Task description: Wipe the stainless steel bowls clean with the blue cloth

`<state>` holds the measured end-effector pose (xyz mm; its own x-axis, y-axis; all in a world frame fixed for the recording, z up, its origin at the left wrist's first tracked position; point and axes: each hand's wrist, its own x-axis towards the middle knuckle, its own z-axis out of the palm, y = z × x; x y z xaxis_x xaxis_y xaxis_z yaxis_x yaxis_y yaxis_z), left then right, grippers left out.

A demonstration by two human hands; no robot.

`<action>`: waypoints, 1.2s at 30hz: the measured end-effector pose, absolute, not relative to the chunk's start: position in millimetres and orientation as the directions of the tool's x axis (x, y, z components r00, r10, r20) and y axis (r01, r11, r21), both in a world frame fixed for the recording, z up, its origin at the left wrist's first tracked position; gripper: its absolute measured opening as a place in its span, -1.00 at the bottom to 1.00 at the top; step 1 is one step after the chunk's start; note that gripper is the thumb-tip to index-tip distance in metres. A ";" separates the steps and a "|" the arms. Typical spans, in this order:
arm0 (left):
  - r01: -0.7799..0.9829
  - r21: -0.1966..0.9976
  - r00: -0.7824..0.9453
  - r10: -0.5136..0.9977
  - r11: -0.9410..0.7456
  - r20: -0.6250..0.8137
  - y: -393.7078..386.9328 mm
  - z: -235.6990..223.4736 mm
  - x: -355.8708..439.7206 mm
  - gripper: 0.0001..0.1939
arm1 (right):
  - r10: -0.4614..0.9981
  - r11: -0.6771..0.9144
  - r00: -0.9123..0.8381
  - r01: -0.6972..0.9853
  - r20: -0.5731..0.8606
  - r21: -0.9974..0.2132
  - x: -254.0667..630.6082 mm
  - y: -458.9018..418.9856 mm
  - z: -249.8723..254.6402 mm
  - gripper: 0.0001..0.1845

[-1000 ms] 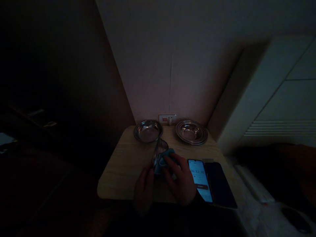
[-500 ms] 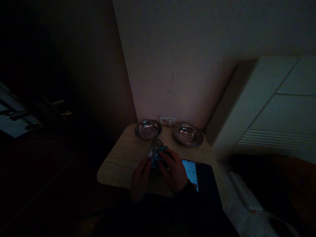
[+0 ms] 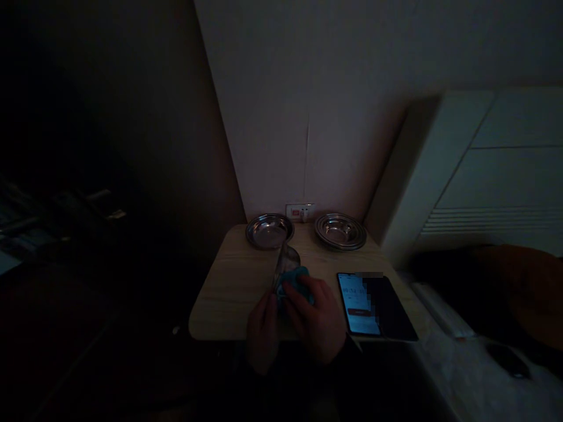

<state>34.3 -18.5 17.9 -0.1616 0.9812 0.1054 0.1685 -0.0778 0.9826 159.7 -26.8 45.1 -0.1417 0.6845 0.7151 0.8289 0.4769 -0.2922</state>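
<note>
My left hand (image 3: 263,331) pinches the near edge of a shiny metal plate (image 3: 285,262), which is tipped up steeply above the table. A crumpled blue cloth (image 3: 295,278) is bunched under the closed fingers of my right hand (image 3: 319,319), pressed against the plate. Cloth and fingers hide the plate's lower part. Beyond my hands, a shallow metal dish (image 3: 269,232) sits at the back left of the table. Several similar metal dishes (image 3: 341,232) lie stacked at the back right.
The small wooden table (image 3: 220,299) stands against the wall, below a socket (image 3: 300,212). To the right of my hands lies a lit phone (image 3: 358,305) in an open dark flip case (image 3: 393,308). A pale headboard (image 3: 440,158) rises on the right. The room is dim.
The view has shifted, so the phone and its case show more fully. The plate stands more edge-on, with my right hand and the cloth still against it.
</note>
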 end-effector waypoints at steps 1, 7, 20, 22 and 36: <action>0.176 0.981 -0.168 0.979 -0.082 0.112 -18.7 17.8 32.8 -0.52 | 0.687 0.472 -0.144 0.834 0.712 -0.286 159.5 -24.7 47.6 -0.72; 0.244 0.962 -0.215 0.960 -0.123 0.177 -20.7 13.1 39.5 -0.53 | 0.756 0.400 -0.028 0.811 0.654 -0.427 175.1 0.6 53.6 -0.72; 0.229 0.967 -0.265 0.948 -0.115 0.175 -13.2 14.1 44.2 -0.53 | 0.755 0.476 -0.134 0.785 0.642 -0.397 172.8 10.1 65.5 -0.78; 0.224 0.969 -0.278 0.946 -0.103 0.165 -11.3 16.9 42.7 -0.52 | 0.731 0.505 -0.184 0.793 0.657 -0.340 167.0 3.1 64.0 -0.77; 0.199 0.978 -0.285 0.951 -0.066 0.121 -10.7 12.5 43.6 -0.53 | 0.686 0.574 -0.266 0.770 0.677 -0.279 166.7 5.4 63.9 -0.76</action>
<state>43.6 -10.7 12.5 -0.2847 0.9509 0.1215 0.1986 -0.0655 0.9779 166.7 5.4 63.9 -0.2660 0.6863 0.6769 0.7703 0.5735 -0.2788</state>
